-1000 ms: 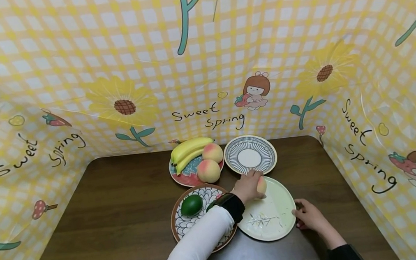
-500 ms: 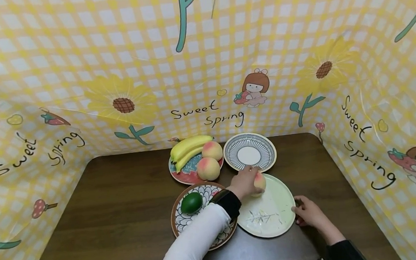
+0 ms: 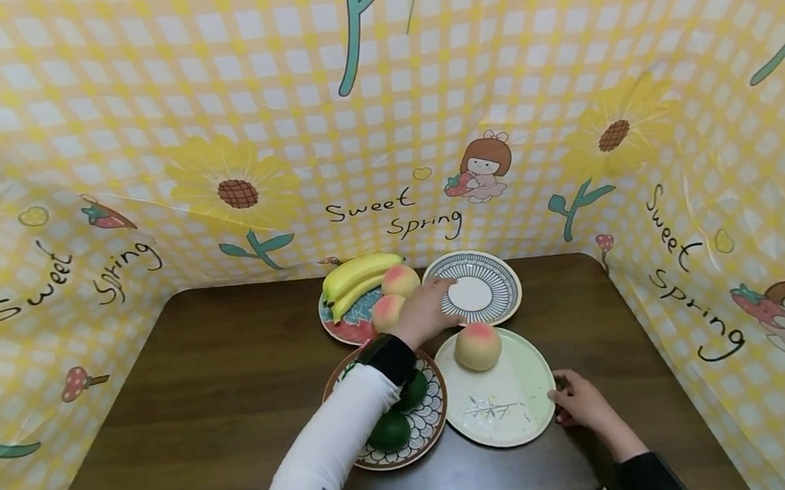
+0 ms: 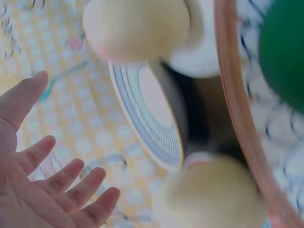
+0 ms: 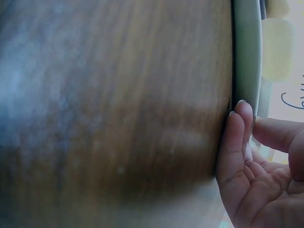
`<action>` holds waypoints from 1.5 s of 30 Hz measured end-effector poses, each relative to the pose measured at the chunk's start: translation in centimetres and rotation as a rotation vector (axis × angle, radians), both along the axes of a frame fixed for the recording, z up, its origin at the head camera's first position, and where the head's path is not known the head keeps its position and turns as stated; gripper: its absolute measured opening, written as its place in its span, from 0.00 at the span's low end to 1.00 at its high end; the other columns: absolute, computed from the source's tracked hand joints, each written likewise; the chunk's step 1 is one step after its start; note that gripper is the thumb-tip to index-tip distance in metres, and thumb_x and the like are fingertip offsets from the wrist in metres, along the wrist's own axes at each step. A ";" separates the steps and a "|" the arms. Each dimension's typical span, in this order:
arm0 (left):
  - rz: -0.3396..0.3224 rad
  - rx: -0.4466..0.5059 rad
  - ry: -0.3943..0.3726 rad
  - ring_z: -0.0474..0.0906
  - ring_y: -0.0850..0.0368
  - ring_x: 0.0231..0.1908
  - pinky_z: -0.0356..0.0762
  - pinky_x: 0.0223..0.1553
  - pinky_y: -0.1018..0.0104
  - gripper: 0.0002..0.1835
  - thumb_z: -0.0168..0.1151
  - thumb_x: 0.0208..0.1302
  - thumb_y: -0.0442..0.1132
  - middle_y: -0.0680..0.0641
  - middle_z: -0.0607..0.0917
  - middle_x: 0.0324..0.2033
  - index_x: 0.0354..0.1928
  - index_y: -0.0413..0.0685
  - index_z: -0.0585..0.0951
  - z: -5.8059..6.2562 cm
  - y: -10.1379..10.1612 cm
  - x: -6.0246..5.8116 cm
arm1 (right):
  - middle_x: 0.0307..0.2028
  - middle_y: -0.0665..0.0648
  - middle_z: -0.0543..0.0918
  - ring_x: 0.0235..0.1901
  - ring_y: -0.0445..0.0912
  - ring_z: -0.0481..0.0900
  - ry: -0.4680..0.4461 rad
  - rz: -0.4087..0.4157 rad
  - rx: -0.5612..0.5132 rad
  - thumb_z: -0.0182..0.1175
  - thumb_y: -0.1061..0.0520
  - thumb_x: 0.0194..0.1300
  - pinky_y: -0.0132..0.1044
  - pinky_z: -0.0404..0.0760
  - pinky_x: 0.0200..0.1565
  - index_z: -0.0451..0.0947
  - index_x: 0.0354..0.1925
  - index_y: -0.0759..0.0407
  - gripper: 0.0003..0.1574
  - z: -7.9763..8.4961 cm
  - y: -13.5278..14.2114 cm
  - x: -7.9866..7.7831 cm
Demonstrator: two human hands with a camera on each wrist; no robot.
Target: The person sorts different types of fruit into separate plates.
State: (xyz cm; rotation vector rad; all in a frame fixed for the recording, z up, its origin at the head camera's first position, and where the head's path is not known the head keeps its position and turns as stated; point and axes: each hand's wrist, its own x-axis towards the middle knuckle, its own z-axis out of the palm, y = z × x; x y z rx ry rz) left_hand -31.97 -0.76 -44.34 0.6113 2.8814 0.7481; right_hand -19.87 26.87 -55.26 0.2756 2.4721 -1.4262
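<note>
My left hand (image 3: 429,309) holds nothing and hovers beside the peaches at the back. Its fingers (image 4: 69,178) are spread and relaxed in the left wrist view. Two peaches (image 3: 399,281) lie with bananas (image 3: 360,280) on a red and blue plate (image 3: 349,333); the hand partly hides the nearer one. A single peach (image 3: 479,348) sits toward the far side of a pale green plate (image 3: 519,409). With thumb and fingers, my right hand (image 3: 584,401) pinches that plate's right rim, as the right wrist view also shows.
Dark green oval fruits (image 3: 389,432) lie on a brown-rimmed petal-pattern plate (image 3: 437,420), partly under my left forearm. A blue-striped plate (image 3: 471,294) stands behind the green one. A yellow checked cloth (image 3: 246,94) rises behind and beside the dark wooden table (image 3: 225,415).
My left hand has let go of the peach, leaving it on the green plate, and has moved back and left toward the two other peaches. My right hand stays at the rim.
</note>
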 end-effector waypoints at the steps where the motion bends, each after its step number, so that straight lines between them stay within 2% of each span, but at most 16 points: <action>1: 0.018 -0.001 -0.001 0.72 0.40 0.69 0.75 0.67 0.48 0.39 0.73 0.62 0.46 0.37 0.72 0.71 0.74 0.47 0.70 0.2 -0.8 -0.2 | 0.25 0.58 0.77 0.21 0.44 0.78 -0.001 -0.006 -0.004 0.55 0.65 0.73 0.38 0.84 0.28 0.62 0.66 0.79 0.29 -0.1 -0.1 0.0; 4: 0.064 0.009 -0.013 0.70 0.38 0.70 0.73 0.69 0.45 0.39 0.72 0.63 0.46 0.34 0.70 0.72 0.73 0.43 0.69 0.4 -3.3 -0.9 | 0.25 0.58 0.77 0.21 0.44 0.78 0.000 -0.007 -0.006 0.55 0.65 0.73 0.38 0.83 0.27 0.62 0.65 0.79 0.29 -0.2 -0.1 0.0; 7: 0.097 -0.010 -0.034 0.70 0.36 0.70 0.72 0.68 0.44 0.39 0.73 0.62 0.46 0.32 0.70 0.71 0.72 0.40 0.70 0.1 -5.6 -1.4 | 0.25 0.57 0.76 0.21 0.44 0.77 -0.001 -0.016 -0.014 0.55 0.65 0.73 0.38 0.83 0.27 0.62 0.66 0.79 0.29 -0.2 -0.1 0.0; 13: 0.110 -0.043 -0.114 0.70 0.37 0.69 0.70 0.70 0.47 0.40 0.72 0.61 0.49 0.31 0.71 0.70 0.72 0.41 0.70 -1.3 -8.0 -2.3 | 0.24 0.56 0.76 0.21 0.44 0.77 0.004 -0.018 -0.025 0.55 0.66 0.72 0.37 0.83 0.27 0.61 0.65 0.79 0.29 -0.2 0.0 0.0; 20: 0.095 -0.017 -0.146 0.68 0.37 0.71 0.69 0.70 0.45 0.41 0.72 0.59 0.51 0.34 0.73 0.70 0.72 0.43 0.71 -2.3 -8.1 -2.8 | 0.25 0.57 0.76 0.21 0.44 0.78 0.004 -0.029 -0.029 0.55 0.66 0.72 0.38 0.83 0.27 0.62 0.65 0.79 0.29 -0.3 -0.1 0.0; 28: 0.116 0.005 -0.162 0.69 0.37 0.70 0.70 0.70 0.46 0.42 0.74 0.57 0.49 0.34 0.75 0.69 0.72 0.42 0.71 -3.7 -7.7 -3.4 | 0.25 0.57 0.77 0.21 0.45 0.78 -0.004 -0.038 -0.032 0.55 0.66 0.73 0.39 0.83 0.28 0.62 0.66 0.78 0.28 -0.3 -0.1 0.1; 38: 0.126 0.013 -0.160 0.71 0.36 0.67 0.71 0.69 0.45 0.40 0.74 0.56 0.44 0.31 0.75 0.66 0.70 0.39 0.72 -3.7 -7.4 -3.5 | 0.25 0.56 0.76 0.21 0.44 0.77 0.001 -0.039 -0.036 0.54 0.66 0.72 0.38 0.82 0.27 0.62 0.66 0.78 0.28 -0.2 -0.1 0.1; 45: 0.126 0.025 -0.161 0.70 0.35 0.68 0.70 0.69 0.45 0.40 0.74 0.56 0.43 0.31 0.74 0.67 0.70 0.39 0.71 -4.2 -7.4 -3.5 | 0.26 0.57 0.76 0.21 0.44 0.78 -0.002 -0.035 -0.024 0.55 0.65 0.73 0.38 0.83 0.27 0.62 0.66 0.78 0.29 -0.5 0.0 0.0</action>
